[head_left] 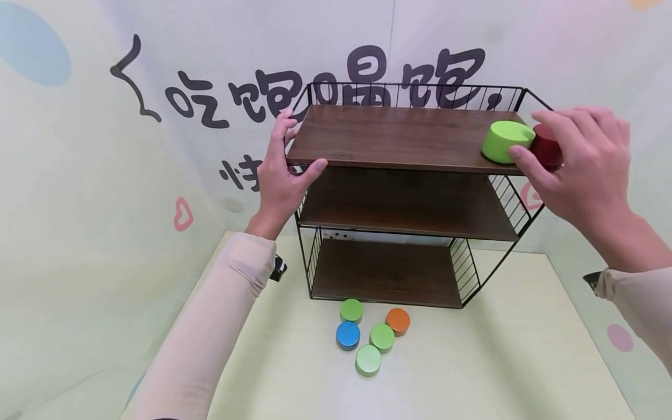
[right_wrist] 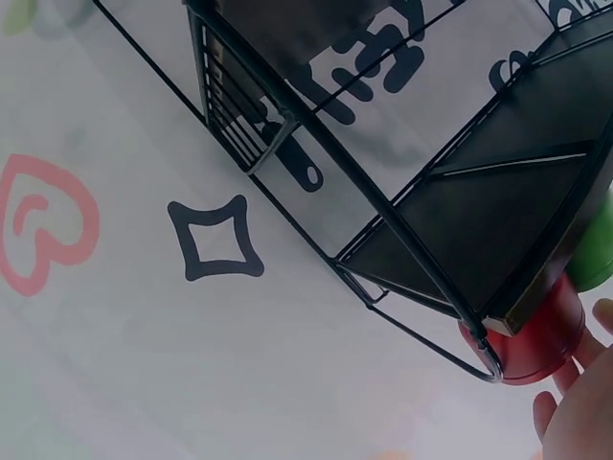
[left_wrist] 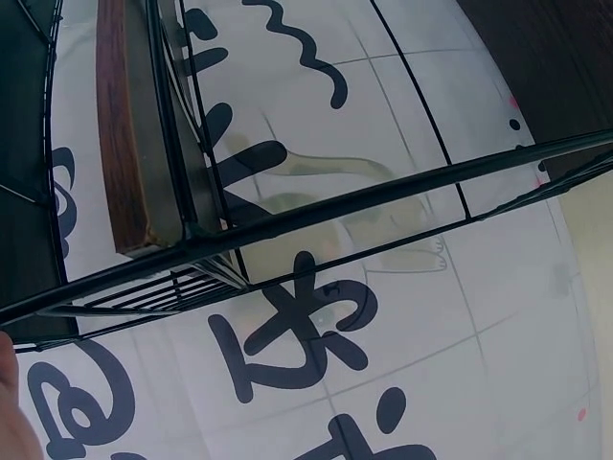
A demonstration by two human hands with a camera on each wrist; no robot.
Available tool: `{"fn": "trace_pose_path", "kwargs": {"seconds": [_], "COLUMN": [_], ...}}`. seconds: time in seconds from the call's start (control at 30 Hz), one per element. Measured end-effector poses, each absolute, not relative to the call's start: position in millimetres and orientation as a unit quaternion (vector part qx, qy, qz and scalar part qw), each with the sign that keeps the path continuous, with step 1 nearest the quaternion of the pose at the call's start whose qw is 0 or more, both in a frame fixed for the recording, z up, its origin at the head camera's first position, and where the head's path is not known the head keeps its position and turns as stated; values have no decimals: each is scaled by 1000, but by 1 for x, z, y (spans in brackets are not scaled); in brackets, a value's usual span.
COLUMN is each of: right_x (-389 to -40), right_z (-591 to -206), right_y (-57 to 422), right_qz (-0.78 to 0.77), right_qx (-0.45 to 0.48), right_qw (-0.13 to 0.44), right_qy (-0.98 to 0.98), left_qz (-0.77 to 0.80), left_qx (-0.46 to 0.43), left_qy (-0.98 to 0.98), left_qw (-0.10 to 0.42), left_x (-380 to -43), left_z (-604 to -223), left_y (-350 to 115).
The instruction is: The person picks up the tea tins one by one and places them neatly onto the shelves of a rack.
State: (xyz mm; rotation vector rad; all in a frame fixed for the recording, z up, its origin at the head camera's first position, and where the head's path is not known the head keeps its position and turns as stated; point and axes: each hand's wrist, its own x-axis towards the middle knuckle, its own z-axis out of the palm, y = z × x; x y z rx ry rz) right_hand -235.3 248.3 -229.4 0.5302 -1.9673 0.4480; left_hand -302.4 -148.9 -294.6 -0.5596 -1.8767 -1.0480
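A three-tier rack (head_left: 388,137) with dark wooden boards and a black wire frame stands before me. My left hand (head_left: 280,172) grips the top tier's left front corner, thumb along the front edge. At that tier's right end, my right hand (head_left: 593,163) curls round a short red cylinder (head_left: 546,147), partly hidden by the fingers. The thumb tip reaches a bright green cylinder (head_left: 503,142) just left of it. From the right wrist, the red cylinder (right_wrist: 541,335) shows at the board's corner with fingertips against it.
On the pale table (head_left: 273,361) in front of the rack lie several small round pieces: green (head_left: 352,310), blue (head_left: 348,335), orange (head_left: 398,321) and pale green (head_left: 368,359). Printed white sheeting (head_left: 210,35) hangs behind and at both sides.
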Motion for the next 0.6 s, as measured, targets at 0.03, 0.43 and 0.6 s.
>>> {"fn": "trace_pose_path", "kwargs": {"seconds": [0.03, 0.43, 0.6], "right_x": [-233, -209, -201], "right_z": [-231, -251, -263], "right_y": [248, 240, 235], "right_qz": [191, 241, 250], "right_qx": [219, 194, 187], "right_qw": [511, 595, 619], "right_qy": [-809, -742, -720], "left_qz": [-424, -413, -413], "left_qx": [-225, -231, -225], "left_qy": [-756, -761, -763], "left_qw": [445, 444, 443], "left_x": [-303, -304, -303], "left_z": [-295, -295, -295], "left_y": [-149, -151, -151]}}
